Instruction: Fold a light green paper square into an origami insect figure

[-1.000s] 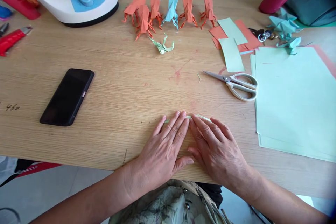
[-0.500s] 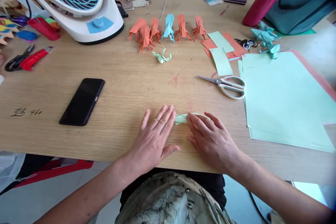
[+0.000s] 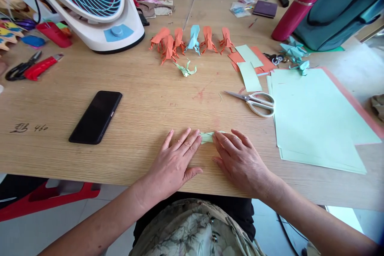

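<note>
A narrow folded strip of pale green paper (image 3: 207, 138) lies flat near the table's front edge, with both its ends partly hidden under my fingers. My left hand (image 3: 177, 162) rests palm down with its fingers spread, the fingertips on the strip's left end. On the right end press the fingertips of my right hand (image 3: 240, 160), its fingers stretched out and slightly bent. Beyond the hands, a pair of white-handled scissors (image 3: 258, 103) lies with its blades pointing left. Further off sits a small pale green folded paper figure (image 3: 186, 70).
Several orange folded figures (image 3: 208, 40) and a blue one (image 3: 193, 39) stand toward the back. At right are pale green sheets (image 3: 312, 112) and cut paper pieces (image 3: 250, 77). A black phone (image 3: 95, 117), a fan (image 3: 117, 34), a red-handled cutter (image 3: 42, 67) and a pink flask (image 3: 295, 14) surround the work area.
The camera view has shifted a little, so the table's things appear slightly lower. Both hands stay on the paper strip in nearly the same pose.
</note>
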A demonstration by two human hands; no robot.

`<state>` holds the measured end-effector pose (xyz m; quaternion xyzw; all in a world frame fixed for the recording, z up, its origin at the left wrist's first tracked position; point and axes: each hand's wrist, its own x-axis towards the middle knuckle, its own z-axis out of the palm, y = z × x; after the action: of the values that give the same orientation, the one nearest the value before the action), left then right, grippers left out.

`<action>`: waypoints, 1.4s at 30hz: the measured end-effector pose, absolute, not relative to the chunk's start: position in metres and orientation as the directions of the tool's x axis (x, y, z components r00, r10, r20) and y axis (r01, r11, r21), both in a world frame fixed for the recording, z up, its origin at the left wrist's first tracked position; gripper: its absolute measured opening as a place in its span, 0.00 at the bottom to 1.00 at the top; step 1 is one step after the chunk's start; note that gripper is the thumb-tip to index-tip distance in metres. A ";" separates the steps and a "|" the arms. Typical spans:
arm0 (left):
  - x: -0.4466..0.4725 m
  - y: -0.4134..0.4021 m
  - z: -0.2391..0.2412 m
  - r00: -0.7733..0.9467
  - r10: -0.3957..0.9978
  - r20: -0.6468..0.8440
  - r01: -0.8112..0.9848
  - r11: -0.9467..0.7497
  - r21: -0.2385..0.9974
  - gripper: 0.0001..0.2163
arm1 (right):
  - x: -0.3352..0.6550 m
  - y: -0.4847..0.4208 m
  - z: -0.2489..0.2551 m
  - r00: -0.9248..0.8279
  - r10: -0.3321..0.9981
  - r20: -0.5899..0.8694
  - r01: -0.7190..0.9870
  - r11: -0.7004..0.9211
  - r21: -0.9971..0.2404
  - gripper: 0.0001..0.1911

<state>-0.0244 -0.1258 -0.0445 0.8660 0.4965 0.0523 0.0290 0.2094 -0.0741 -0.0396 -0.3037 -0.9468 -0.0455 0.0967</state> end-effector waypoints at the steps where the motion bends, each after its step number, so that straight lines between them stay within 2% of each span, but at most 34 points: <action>1: -0.024 -0.126 -0.044 0.499 0.864 0.059 0.858 -0.503 0.101 0.31 | 0.209 -0.074 -0.040 -0.798 0.564 0.211 0.581 0.813 0.028 0.20; 7: -0.008 -0.123 -0.039 0.510 0.857 0.069 0.851 -0.515 0.099 0.34 | 0.208 -0.074 -0.039 -0.791 0.571 0.219 0.589 0.808 0.020 0.19; 13: 0.010 -0.122 -0.046 0.532 0.846 0.028 0.835 -0.530 0.150 0.36 | 0.207 -0.075 -0.040 -0.771 0.588 0.245 0.604 0.797 -0.009 0.20; 22: 0.013 -0.125 -0.046 0.507 0.860 0.063 0.843 -0.510 0.170 0.35 | 0.214 -0.077 -0.044 -0.739 0.622 0.258 0.620 0.778 -0.103 0.22; 26: 0.012 -0.116 -0.039 0.505 0.858 0.098 0.827 -0.513 0.231 0.31 | 0.211 -0.077 -0.043 -0.740 0.624 0.252 0.626 0.776 -0.082 0.20; 29: -0.002 -0.104 -0.028 0.527 0.838 0.139 0.779 -0.542 0.316 0.23 | 0.209 -0.077 -0.044 -0.741 0.625 0.245 0.631 0.773 -0.063 0.18; 33: -0.028 -0.092 -0.020 0.348 0.889 0.299 0.796 -0.448 0.407 0.18 | 0.209 -0.078 -0.047 -0.731 0.626 0.272 0.638 0.768 -0.053 0.18; 35: -0.036 -0.090 -0.024 0.325 0.878 0.352 0.804 -0.452 0.386 0.14 | 0.210 -0.078 -0.048 -0.728 0.626 0.281 0.636 0.769 -0.063 0.18; 39: -0.036 -0.092 -0.037 0.418 0.822 0.387 0.772 -0.546 0.325 0.09 | 0.211 -0.078 -0.050 -0.720 0.627 0.296 0.633 0.769 -0.090 0.19; 42: -0.032 -0.090 -0.044 0.460 0.800 0.384 0.749 -0.582 0.316 0.08 | 0.212 -0.078 -0.050 -0.710 0.632 0.309 0.637 0.764 -0.100 0.18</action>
<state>-0.0320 -0.0895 -0.0444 0.8530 0.4542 0.2522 0.0507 0.2115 -0.0780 -0.0505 -0.3432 -0.9247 -0.0068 0.1645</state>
